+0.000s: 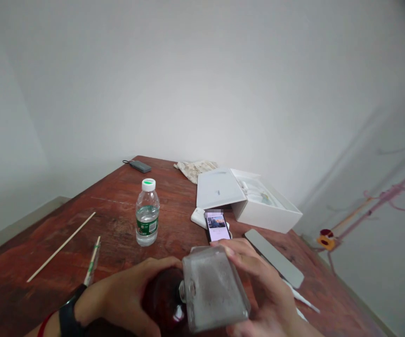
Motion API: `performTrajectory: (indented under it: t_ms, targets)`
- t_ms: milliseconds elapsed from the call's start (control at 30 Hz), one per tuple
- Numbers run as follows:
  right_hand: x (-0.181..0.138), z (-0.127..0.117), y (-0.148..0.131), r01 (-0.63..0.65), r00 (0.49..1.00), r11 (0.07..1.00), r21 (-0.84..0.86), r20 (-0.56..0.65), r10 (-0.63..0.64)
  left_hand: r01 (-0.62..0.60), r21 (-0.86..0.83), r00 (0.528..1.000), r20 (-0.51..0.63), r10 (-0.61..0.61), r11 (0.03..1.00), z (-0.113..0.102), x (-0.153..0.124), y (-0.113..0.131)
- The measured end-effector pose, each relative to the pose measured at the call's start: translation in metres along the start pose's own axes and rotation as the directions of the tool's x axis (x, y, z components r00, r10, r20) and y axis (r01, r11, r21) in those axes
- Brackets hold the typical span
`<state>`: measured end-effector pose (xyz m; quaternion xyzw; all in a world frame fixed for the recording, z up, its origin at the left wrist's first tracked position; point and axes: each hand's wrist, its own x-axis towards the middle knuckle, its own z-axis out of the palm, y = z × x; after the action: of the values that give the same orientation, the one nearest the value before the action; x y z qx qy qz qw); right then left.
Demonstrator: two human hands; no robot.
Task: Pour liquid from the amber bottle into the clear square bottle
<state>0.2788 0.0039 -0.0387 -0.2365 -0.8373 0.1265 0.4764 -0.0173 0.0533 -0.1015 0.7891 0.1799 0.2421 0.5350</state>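
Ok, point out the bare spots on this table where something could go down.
Bare wood lies between the water bottle and the long wooden stick, and at the far end between the grey power bank and the bottle. The right side is crowded: white box, phone, grey flat slab. Both hands, left hand and right hand, fill the near edge.

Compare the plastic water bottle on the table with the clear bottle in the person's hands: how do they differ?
The water bottle stands upright and untouched; the clear bottle lies tilted between the left hand and right hand. The water bottle is round with a green label; the clear bottle is square-sided and frosted. Both are see-through.
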Motion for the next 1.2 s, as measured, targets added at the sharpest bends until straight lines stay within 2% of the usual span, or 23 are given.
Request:
performTrajectory:
  t_ms: [200, 500, 767, 1200]
  targets:
    - [-0.002, 0.0, 0.0, -0.009, 0.999, 1.0, 0.003, -0.039, 0.009, -0.014, -0.103, 1.0, 0.022, 0.016, 0.995, 0.0, 0.006, 0.013]
    - [0.006, -0.002, -0.002, 0.01, 1.0, 0.999, -0.035, 0.0, -0.01, 0.006, -0.172, 0.997, 0.077, 0.007, 0.985, -0.007, 0.006, 0.012]
    - [0.021, -0.003, -0.011, 0.07, 0.995, 0.992, -0.105, 0.075, -0.063, 0.078, -0.157, 0.994, 0.09, -0.065, 0.985, -0.012, 0.005, 0.017]
    - [0.029, 0.001, -0.017, 0.099, 0.989, 0.981, -0.166, 0.121, -0.079, 0.124, -0.007, 0.988, 0.094, -0.123, 0.992, -0.022, 0.001, 0.02]
